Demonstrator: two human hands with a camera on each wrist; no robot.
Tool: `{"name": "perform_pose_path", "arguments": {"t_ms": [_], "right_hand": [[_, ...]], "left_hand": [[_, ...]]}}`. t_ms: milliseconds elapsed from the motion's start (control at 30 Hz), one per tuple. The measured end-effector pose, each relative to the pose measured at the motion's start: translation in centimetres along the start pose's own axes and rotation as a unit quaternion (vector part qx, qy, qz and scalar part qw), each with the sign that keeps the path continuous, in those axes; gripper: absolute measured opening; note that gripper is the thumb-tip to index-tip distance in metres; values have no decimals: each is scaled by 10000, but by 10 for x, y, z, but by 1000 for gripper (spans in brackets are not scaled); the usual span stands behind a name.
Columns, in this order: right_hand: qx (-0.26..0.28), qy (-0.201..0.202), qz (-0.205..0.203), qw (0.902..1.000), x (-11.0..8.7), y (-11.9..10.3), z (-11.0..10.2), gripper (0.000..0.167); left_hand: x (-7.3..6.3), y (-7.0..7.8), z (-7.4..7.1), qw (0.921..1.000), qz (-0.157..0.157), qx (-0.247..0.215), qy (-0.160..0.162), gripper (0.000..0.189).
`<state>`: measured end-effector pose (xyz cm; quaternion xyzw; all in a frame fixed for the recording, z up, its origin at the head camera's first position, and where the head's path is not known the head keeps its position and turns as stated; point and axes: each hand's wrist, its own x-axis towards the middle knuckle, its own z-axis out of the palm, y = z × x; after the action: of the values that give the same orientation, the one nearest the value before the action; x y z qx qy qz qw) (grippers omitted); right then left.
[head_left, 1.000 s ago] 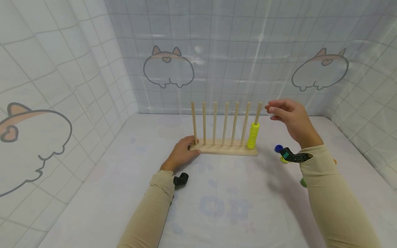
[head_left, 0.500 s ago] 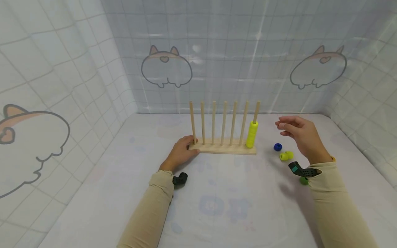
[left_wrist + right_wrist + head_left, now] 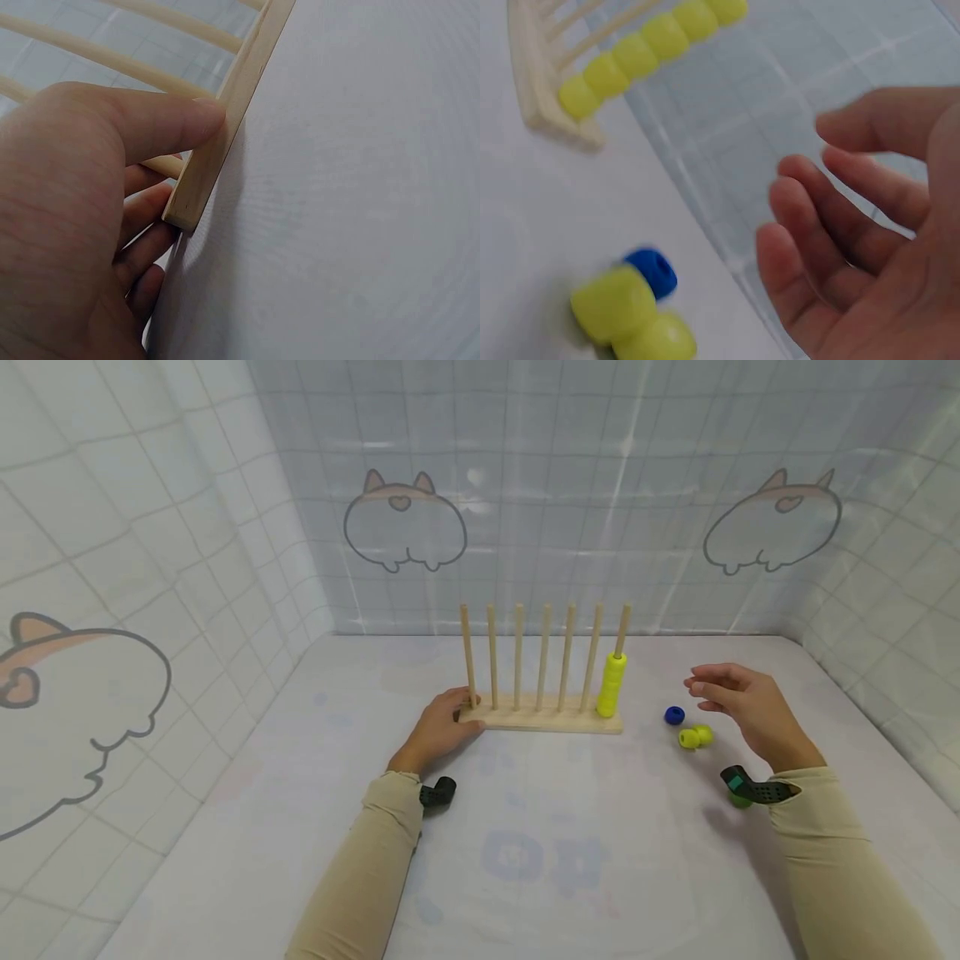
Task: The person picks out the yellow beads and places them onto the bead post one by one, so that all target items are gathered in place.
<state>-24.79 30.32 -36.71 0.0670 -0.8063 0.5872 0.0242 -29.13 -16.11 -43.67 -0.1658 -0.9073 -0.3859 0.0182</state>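
Note:
A wooden peg stand [image 3: 540,722] with a row of upright pegs stands on the table. My left hand [image 3: 437,728] grips the left end of its base, the thumb on the front edge [image 3: 206,116] and the fingers behind. On the rightmost peg sits a stack of yellow beads [image 3: 611,687], the peg's tip bare above them. My right hand [image 3: 753,710], fingers loosely bent and holding nothing, hovers to the right of the stand. Left of and below it lie a blue bead [image 3: 674,716] and two yellow beads [image 3: 689,739], close together.
A green bead [image 3: 741,802] lies partly hidden behind the black camera on my right wrist [image 3: 757,789]. A tiled-pattern cloth wall [image 3: 555,510] rises behind the table, with side walls left and right.
My right hand has moved away from the rightmost peg, rightward and down toward the loose beads, uncovering the yellow ones. The left hand keeps its grip on the stand.

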Motion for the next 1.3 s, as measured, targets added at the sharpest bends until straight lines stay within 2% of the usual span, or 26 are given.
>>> {"name": "perform_pose_path", "arguments": {"t_ms": [133, 233, 367, 467, 600, 767, 900, 1167, 1300], "right_hand": [[-311, -293, 185, 9989, -2, 9, -8, 49], [-362, -485, 89, 9981, -3, 15, -13, 48], [-285, -519, 1, 9982, -4, 24, -19, 47], [-270, -449, 150, 9985, -6, 28, -22, 50], [-462, -605, 315, 9966, -8, 32, -27, 56], [-1005, -1084, 404, 9882, -11, 33, -33, 53], [-1425, -1311, 526, 9797, -13, 34, -36, 49], [-1870, -1442, 568, 9701, -13, 43, -37, 49], [-1910, -1468, 611, 9686, -11, 45, -36, 51]], "left_hand": [[1, -2, 0, 10000, 60, 51, 30, 46], [1, -3, 0, 10000, 57, 38, 43, 46], [1, -3, -1, 10000, 33, 8, 32, 45], [1, -3, -1, 10000, 44, -7, 21, 45], [2, -4, 0, 10000, 73, -12, 31, 44], [2, -5, 1, 10000, 75, 10, 58, 44], [2, -4, 1, 10000, 58, -42, 60, 44], [2, -6, 3, 10000, -8, 17, 4, 46], [3, -8, 2, 10000, 15, 40, -6, 46]]}}
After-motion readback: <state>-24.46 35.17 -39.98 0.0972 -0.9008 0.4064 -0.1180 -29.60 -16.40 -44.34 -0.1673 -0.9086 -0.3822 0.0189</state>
